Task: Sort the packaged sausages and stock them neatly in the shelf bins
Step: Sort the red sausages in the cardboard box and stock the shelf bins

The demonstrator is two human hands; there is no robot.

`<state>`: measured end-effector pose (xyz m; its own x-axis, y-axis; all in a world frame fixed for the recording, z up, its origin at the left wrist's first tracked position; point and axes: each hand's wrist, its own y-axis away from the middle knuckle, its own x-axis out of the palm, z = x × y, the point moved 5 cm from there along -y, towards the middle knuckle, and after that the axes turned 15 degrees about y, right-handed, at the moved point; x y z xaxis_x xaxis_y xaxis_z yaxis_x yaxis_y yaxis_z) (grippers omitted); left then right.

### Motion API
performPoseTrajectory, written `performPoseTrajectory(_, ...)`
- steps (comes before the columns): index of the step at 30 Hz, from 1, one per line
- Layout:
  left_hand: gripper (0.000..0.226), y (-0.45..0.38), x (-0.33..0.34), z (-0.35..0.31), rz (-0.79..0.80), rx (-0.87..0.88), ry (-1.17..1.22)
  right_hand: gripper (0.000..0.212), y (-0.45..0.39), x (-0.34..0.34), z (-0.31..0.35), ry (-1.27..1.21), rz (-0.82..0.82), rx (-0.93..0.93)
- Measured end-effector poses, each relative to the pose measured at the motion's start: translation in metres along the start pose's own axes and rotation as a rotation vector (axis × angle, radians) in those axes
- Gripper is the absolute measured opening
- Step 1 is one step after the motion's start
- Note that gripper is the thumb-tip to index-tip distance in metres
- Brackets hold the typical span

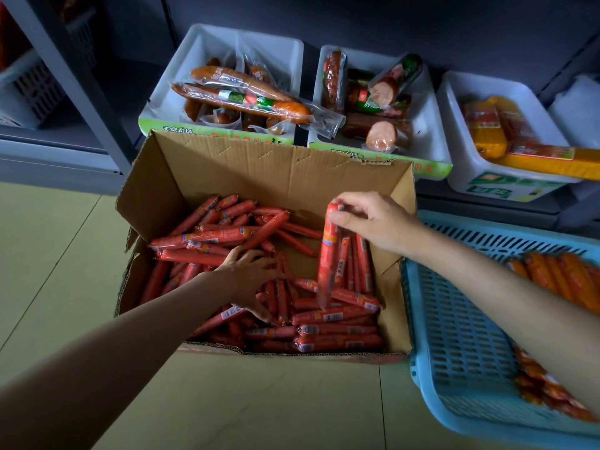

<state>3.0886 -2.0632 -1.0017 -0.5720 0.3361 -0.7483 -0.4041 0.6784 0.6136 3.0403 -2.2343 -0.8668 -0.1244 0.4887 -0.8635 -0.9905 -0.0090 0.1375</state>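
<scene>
Sorting step: right hand (373, 222) pinches 1 upright sausage (329, 254) by its top; left hand (250, 274), spread, rakes the box (259, 164). Next, carry it rightward into the basket (461, 319).

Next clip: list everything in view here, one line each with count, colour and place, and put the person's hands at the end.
cardboard box: one, brown, open, centre of the floor
red sausages: many, red wrappers, loose in the box
blue basket: one, light blue, right of the box
orange sausages: several, orange, in the basket
white bins: three, white with green fronts, behind the box
vacuum-packed sausages: several, brown-orange, in the left and middle bins
yellow packs: a few, yellow and red, right bin
left hand: one, down among the red sausages
right hand: one, gripping a red sausage by its top end
</scene>
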Motion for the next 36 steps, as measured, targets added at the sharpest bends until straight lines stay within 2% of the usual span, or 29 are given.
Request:
performPoseTrajectory(5,0.089,0.011,0.0,-0.004,-0.047,0.034,-0.031,0.022,0.019,0.045,0.013,0.588,0.255,-0.227)
performPoseTrajectory(9,0.086,0.023,-0.001,-0.001,-0.066,0.081,-0.094,0.036,0.032,0.087,-0.009,0.515,0.57,-0.178)
performPoseTrajectory(13,0.095,0.033,-0.003,0.012,-0.103,0.067,-0.133,0.03,0.01,0.086,-0.041,0.499,0.428,-0.036)
performPoseTrajectory(15,0.094,0.035,-0.004,0.015,-0.122,0.065,-0.153,0.032,0.006,0.099,-0.054,0.578,0.481,0.014)
performPoseTrajectory(18,0.092,0.036,-0.006,0.019,-0.141,0.06,-0.149,0.023,0.004,0.121,-0.057,0.658,0.557,0.046)
performPoseTrajectory(23,0.086,0.033,-0.01,0.024,-0.188,0.035,-0.099,0.025,-0.007,0.093,-0.053,0.639,0.441,0.068)
performPoseTrajectory(27,0.086,0.034,-0.013,0.022,-0.164,0.027,-0.102,0.029,0.012,0.071,-0.033,0.546,0.623,-0.022)
performPoseTrajectory(31,0.087,0.034,-0.016,0.019,-0.141,0.029,-0.122,0.04,0.047,0.098,-0.036,0.669,0.803,-0.036)
performPoseTrajectory(34,0.085,0.036,-0.016,0.019,-0.185,0.051,-0.131,0.042,0.055,0.105,-0.044,0.679,0.797,-0.015)
performPoseTrajectory(36,0.08,0.037,-0.017,0.019,-0.277,0.082,-0.101,0.037,0.052,0.098,-0.05,0.609,0.739,0.02)
